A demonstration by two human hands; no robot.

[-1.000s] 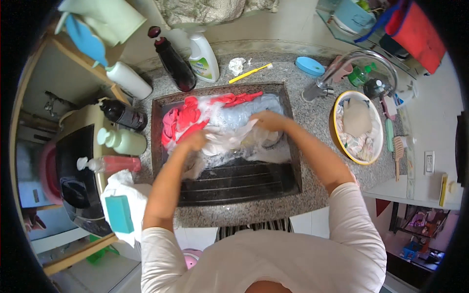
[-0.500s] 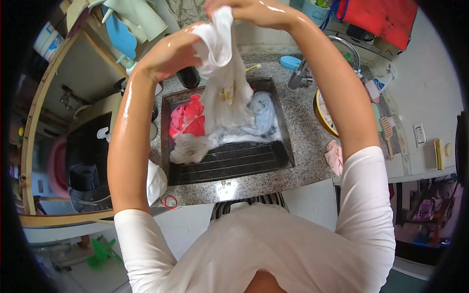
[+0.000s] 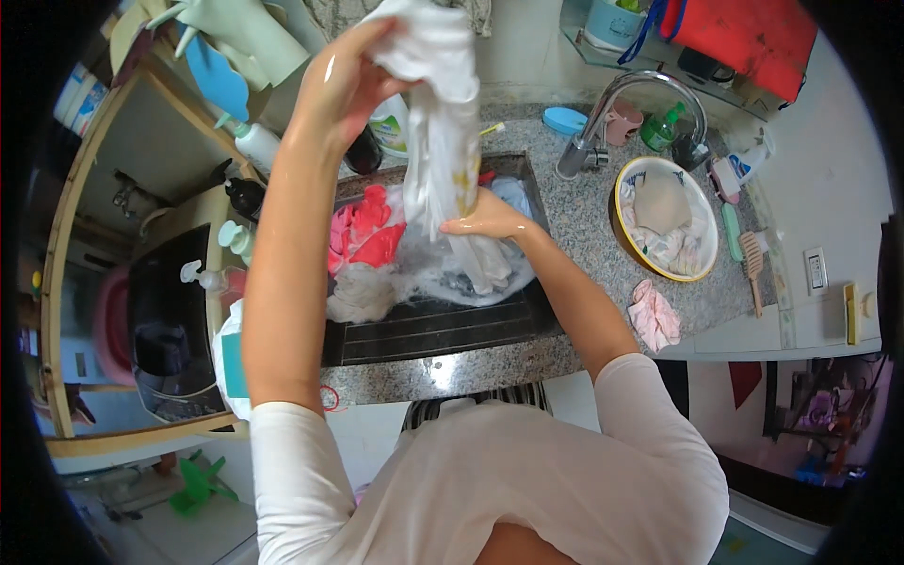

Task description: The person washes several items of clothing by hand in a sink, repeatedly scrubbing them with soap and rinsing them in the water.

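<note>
In the head view, a wet white cloth (image 3: 438,108) marked with yellow is being held up over the black sink (image 3: 433,345), its upper bunch being clasped in the left grip (image 3: 345,87), its lower length being closed upon by the right grip (image 3: 488,218). Stretching or squeezing is seemingly being done above the suds (image 3: 428,282); for the next move, a firm hold is probably being called for.

"What finish is in your grip?"
"I hold wet white cloth (image 3: 438,141), creased and softly shiny."
"And around you?"
"I see a glossy metal tap (image 3: 573,160), polished speckled stone counter (image 3: 576,240), matt wooden frame (image 3: 193,108), smooth green plastic bottle (image 3: 662,131)."
</note>
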